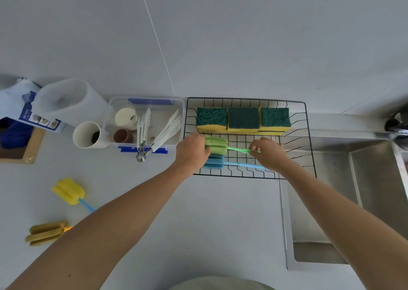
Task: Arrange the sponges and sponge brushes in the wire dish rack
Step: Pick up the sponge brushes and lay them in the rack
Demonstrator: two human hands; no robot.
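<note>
1. The left hand grips the green brush by its sponge head; the right hand pinches its handle.
2. That brush lies in the rack, with a blue brush at its 6 o'clock and three sponges at 12.
3. On the table, at 8 o'clock from the rack, lie a yellow brush and an olive brush.

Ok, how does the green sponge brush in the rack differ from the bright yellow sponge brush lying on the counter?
The green sponge brush with the green handle lies inside the black wire dish rack; the bright yellow sponge brush lies outside it, on the grey counter. The green one is held by both hands, the left hand at its head and the right hand on its handle; the yellow one is untouched. The yellow one's handle is blue. Both have ridged foam heads on thin handles.
</note>
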